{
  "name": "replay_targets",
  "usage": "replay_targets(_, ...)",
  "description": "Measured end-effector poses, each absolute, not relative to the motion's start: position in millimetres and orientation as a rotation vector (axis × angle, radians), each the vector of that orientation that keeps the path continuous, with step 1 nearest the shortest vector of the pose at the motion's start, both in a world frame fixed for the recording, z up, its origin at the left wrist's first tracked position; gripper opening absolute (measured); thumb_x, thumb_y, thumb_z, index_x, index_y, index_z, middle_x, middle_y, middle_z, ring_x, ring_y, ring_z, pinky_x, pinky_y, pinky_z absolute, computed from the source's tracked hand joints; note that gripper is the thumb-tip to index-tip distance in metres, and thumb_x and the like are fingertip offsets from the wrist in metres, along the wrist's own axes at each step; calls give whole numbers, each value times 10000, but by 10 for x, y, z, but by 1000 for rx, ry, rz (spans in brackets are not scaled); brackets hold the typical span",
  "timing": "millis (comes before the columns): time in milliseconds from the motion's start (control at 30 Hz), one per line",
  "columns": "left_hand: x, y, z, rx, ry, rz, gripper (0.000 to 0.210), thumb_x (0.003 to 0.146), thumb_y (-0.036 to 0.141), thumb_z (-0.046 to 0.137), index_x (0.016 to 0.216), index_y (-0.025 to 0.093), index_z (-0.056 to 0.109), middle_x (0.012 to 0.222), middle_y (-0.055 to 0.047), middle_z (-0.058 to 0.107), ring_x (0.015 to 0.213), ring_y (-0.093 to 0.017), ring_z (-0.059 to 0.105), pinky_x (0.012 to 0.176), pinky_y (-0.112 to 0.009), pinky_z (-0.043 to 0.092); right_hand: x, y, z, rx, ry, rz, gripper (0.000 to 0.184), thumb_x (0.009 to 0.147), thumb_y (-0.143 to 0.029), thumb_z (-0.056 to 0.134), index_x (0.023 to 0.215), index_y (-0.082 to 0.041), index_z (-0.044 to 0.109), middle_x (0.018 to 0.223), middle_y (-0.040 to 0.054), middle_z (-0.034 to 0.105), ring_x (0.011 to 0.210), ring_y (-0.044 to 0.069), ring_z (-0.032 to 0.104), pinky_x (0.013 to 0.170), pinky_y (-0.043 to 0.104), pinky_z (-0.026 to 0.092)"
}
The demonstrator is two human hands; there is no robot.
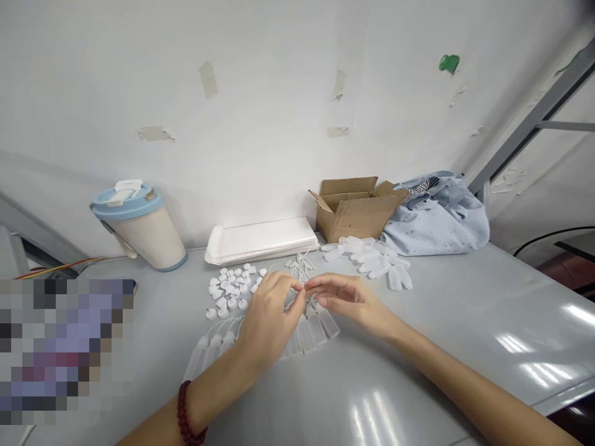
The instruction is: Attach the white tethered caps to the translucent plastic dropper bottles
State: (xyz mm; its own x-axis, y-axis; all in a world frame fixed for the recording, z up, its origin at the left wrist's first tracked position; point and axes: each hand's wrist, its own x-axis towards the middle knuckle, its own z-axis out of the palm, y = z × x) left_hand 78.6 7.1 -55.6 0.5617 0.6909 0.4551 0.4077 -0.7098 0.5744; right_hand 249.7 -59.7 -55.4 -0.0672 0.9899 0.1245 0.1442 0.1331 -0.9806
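Note:
My left hand (pixel 267 310) has thumb and index fingertip pinched together over the table. Against them come the fingertips of my right hand (pixel 346 300), its fingers bent and drawn close, its thumb a little lower. Whatever sits between the fingertips is too small to make out. Beneath and beside the hands lies a row of translucent plastic sleeves (pixel 312 331) with thin white cord loops, partly hidden by my left hand and forearm. Just beyond the fingertips is a small heap of white cords (pixel 302 265). Left of my left hand several small white round caps (pixel 227 288) are scattered.
Loose translucent sleeves (pixel 372 257) lie before an open cardboard box (pixel 356 214). A bluish cloth bundle (pixel 437 220) is beside it. White flat sheets or trays (pixel 263 241) are stacked by the wall. A lidded cup (pixel 144 232) stands left on the grey table (pixel 418 297).

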Motion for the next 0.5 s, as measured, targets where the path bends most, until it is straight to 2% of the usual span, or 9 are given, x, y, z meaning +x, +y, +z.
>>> replay_targets(133, 792, 47, -554, 2378, 843, 947, 145, 824, 88, 500, 773, 199, 579, 830, -19, 624, 845, -200, 563, 711, -337, 483, 2722, -464, -691, -1575, -1688, 222, 239, 866, -206, 462, 1025, -174, 638, 1044, 99, 676, 974, 230, 640, 821, 395, 535)
replay_targets(167, 791, 41, -556, 2379, 831, 951, 150, 824, 81, 498, 777, 198, 580, 829, -19, 621, 842, -198, 560, 711, -334, 482, 2795, -423, -740, -1597, -1708, 126, 257, 860, -191, 450, 1038, -162, 632, 1055, 118, 668, 1005, 248, 623, 847, 424, 520)
replay_targets(333, 768, 25, -547, 2405, 784, 991, 164, 825, 62, 492, 789, 196, 579, 821, -16, 623, 825, -190, 557, 698, -320, 475, 3072, -280, -924, -1671, -1778, -41, 331, 854, -142, 408, 1127, -139, 596, 1165, 160, 612, 1114, 289, 546, 970, 504, 426)
replay_targets(500, 696, 7, -533, 2431, 735, 1034, 173, 812, 37, 490, 775, 185, 572, 809, -21, 617, 819, -186, 555, 706, -318, 472, 3114, -258, -985, -1697, -1929, -82, 391, 838, -92, 423, 1186, -172, 582, 1252, 126, 572, 1146, 285, 495, 986, 475, 413)
